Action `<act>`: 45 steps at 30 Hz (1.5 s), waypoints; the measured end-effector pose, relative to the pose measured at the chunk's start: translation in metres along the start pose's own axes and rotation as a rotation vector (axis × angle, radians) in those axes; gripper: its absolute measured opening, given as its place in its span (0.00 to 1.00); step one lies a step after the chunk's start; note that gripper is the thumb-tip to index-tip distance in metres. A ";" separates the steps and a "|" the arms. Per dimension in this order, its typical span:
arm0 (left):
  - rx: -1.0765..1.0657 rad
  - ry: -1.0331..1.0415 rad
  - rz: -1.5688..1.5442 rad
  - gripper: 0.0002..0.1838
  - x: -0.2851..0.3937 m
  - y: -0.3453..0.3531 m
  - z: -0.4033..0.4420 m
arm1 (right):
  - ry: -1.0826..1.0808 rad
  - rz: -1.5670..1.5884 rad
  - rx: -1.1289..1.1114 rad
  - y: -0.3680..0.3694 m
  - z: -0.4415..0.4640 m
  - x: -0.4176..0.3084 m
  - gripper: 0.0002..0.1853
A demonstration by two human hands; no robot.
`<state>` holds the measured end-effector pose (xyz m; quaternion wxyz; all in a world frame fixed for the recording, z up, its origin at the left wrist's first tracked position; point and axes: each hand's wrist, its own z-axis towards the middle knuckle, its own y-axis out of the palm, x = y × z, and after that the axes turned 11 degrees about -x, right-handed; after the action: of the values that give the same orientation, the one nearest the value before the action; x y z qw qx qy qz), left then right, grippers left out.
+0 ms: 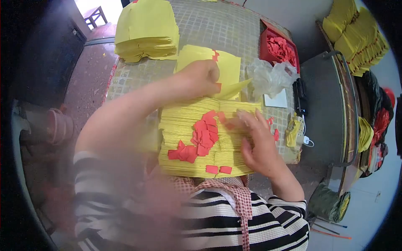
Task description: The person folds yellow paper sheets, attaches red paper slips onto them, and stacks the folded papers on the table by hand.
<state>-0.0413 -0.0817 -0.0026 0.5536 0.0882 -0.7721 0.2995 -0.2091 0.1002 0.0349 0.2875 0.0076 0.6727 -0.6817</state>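
My left hand (200, 78) is closed at the near edge of a flat pile of yellow paper (229, 65), gripping a yellow sheet (235, 88) whose corner lifts up beside it. A red slip shows just under those fingers, and another red slip (215, 55) lies farther up the pile. Over the right side of a thick yellow paper stack (184, 121), my right hand (260, 144) has a blurred red paper slip (222, 118) at its fingertips; the thumb stands apart. Loose red slips (204, 136) are heaped on this stack, with two more at its front edge.
Another yellow paper stack (146, 33) stands at the back left of the tiled-pattern table. At the right are a red box (281, 48) of red slips, a crumpled plastic bag (272, 77), a white pad (276, 99) and a power strip (295, 131). A grey metal-framed panel (326, 108) stands beyond.
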 end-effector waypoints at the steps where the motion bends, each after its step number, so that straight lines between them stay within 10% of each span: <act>1: 0.004 0.018 0.050 0.11 0.001 0.000 -0.001 | 0.001 0.002 0.001 0.001 -0.001 0.002 0.30; 6: -0.012 0.046 0.092 0.08 0.003 0.002 -0.002 | 0.252 0.509 0.138 0.002 0.003 0.005 0.29; 12: 0.032 0.077 0.210 0.06 0.009 0.006 -0.007 | -0.047 -0.132 0.341 -0.007 0.071 0.039 0.25; 15: 0.040 0.101 0.297 0.09 0.010 0.004 -0.008 | 0.043 0.083 0.038 0.002 0.085 0.057 0.22; 29: -0.132 0.123 0.503 0.13 0.014 -0.005 0.000 | 0.118 0.288 0.085 0.016 0.079 0.058 0.21; 32: -0.237 -0.205 0.663 0.15 0.022 -0.019 -0.012 | 0.134 0.285 0.068 0.013 0.078 0.056 0.21; 38: 0.042 0.002 -0.287 0.28 -0.041 -0.047 -0.051 | 0.150 0.210 0.018 0.005 0.077 0.055 0.21; 45: 0.044 0.037 -0.300 0.25 -0.041 -0.036 -0.053 | 0.102 0.120 -0.020 0.005 0.087 0.046 0.22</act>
<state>0.0336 -0.0888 -0.0162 0.6043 0.2093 -0.7330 0.2318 -0.2130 0.0023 0.0203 0.2932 0.0799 0.6916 -0.6552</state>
